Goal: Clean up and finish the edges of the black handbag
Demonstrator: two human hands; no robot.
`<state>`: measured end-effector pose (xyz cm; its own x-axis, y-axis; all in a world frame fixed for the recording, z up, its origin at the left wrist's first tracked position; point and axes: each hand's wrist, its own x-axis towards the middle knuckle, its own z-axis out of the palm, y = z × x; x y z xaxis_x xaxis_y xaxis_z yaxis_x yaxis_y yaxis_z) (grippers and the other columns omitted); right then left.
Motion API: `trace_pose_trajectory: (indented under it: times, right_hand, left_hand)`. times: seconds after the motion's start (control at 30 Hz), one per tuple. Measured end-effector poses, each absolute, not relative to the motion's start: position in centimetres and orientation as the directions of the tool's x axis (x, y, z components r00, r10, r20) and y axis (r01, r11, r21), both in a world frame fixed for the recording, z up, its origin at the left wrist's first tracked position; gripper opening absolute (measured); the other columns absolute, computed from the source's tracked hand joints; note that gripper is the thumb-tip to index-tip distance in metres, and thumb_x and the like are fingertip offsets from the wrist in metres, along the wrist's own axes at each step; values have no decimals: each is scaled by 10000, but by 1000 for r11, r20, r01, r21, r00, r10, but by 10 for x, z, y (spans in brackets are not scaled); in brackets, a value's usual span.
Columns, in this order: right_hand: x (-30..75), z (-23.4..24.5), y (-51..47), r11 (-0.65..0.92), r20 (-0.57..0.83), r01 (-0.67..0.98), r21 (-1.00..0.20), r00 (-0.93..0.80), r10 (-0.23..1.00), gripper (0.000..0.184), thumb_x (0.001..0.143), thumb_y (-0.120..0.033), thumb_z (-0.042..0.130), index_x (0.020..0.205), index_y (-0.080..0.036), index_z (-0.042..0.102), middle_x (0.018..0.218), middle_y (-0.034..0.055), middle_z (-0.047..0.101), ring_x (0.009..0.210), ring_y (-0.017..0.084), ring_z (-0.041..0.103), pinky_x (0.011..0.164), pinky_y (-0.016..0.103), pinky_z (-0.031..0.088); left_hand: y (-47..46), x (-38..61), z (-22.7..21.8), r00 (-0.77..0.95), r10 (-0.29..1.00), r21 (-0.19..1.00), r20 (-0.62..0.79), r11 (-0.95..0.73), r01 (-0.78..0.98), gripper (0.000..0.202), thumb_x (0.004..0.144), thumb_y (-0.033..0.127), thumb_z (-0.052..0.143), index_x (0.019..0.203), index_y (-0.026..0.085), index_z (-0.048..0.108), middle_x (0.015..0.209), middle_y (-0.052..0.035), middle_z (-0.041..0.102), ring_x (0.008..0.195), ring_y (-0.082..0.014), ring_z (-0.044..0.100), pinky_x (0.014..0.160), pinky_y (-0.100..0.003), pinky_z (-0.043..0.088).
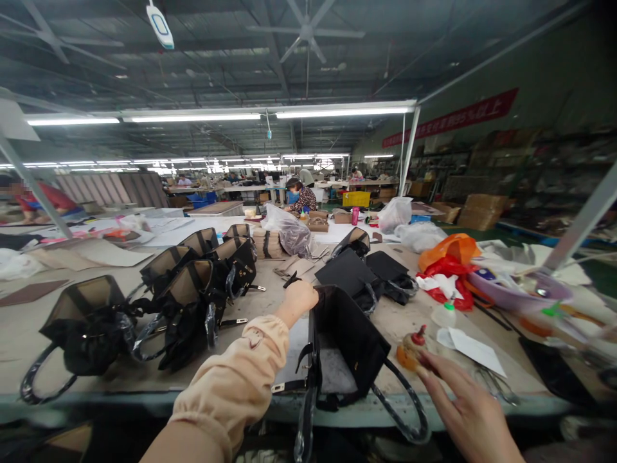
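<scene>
Head view, bag: I've got a black bag (pixel 349 341) right in front of me on the desk (pixel 19 334), near its front edge, handles hanging over the rim.
Left hand: my left hand (pixel 299 300) sits on the bag's top left corner, closed down on the rim as far as I can tell; the fingers are hidden behind the knuckles, so I cannot tell how tight the grip is.
Right hand: my right hand (pixel 465 411) is low at the right, fingers spread and loosely curled, tips touching a small orange bottle (pixel 411 350) with a red cap, just beside the bag. Nothing is properly held yet.
Left arm pose: sleeve stretched forward, wrist bent down onto the bag.
Right arm pose: palm turned down, reaching in from the right edge.
Doing it well: I judge the bag should be pinned steady with the left while the right takes the bottle by its body, cap upright, clear of the handle loop.
Around: more bags (pixel 183 296) stand in a row to the left; scissors (pixel 290 280) lie just past my left hand.
</scene>
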<state>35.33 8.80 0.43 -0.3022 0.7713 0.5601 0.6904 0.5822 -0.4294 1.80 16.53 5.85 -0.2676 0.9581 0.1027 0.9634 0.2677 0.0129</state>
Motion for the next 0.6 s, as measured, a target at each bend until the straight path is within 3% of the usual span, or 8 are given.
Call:
trace_pose_trajectory:
  times: [0.07, 0.17, 0.27, 0.4, 0.5, 0.6]
  right_hand:
    - [329, 25, 108, 543, 473, 771, -333, -362, 804, 486, 886, -514, 386, 1178, -174, 573, 1127, 114, 648, 1031, 270, 605, 880, 392, 492]
    - [293, 40, 125, 490, 329, 840, -233, -407, 852, 457, 910, -490, 339, 1160, -190, 578, 1124, 99, 653, 948, 262, 641, 779, 364, 508]
    - [272, 40, 131, 469, 260, 872, -143, -424, 868, 357, 929, -393, 324, 942, -244, 648, 971, 54, 701, 843, 234, 666, 671, 316, 489]
    - [267, 38, 134, 482, 294, 876, -22, -455, 841, 343, 910, -285, 339, 711, -219, 610, 768, 64, 688, 739, 226, 658, 589, 295, 426]
    - [267, 46, 142, 505, 244, 862, -41, -482, 842, 343, 892, -315, 365, 669, -223, 608, 738, 64, 684, 741, 238, 651, 581, 296, 399]
    - [259, 60, 163, 523, 127, 822, -226, -507, 852, 456, 897, -452, 331, 623, -237, 624, 701, 53, 688, 718, 228, 649, 570, 283, 389]
  left_hand:
    - [165, 19, 59, -272, 957, 27, 106, 270, 962, 361, 842, 279, 381, 940, 116, 688, 982, -142, 681, 971, -237, 627, 817, -300, 490]
    - [163, 20, 60, -282, 954, 50, 104, 278, 959, 355, 837, 271, 388, 925, 117, 696, 970, -137, 687, 958, -232, 633, 807, -290, 493]
    - [162, 21, 61, -292, 952, 68, 97, 286, 956, 354, 838, 275, 396, 925, 117, 700, 978, -137, 686, 954, -230, 635, 805, -282, 493]
    - [160, 21, 63, -301, 950, 91, 78, 294, 952, 360, 849, 273, 393, 963, 108, 692, 1003, -153, 676, 979, -229, 627, 822, -280, 484]
    - [159, 21, 65, -299, 953, 111, 46, 292, 950, 373, 859, 277, 382, 981, 101, 687, 1000, -160, 676, 981, -246, 626, 819, -300, 486]
    - [158, 22, 68, -299, 954, 127, -6, 297, 946, 390, 874, 284, 365, 1029, 92, 668, 1037, -173, 661, 1019, -258, 608, 836, -311, 478]
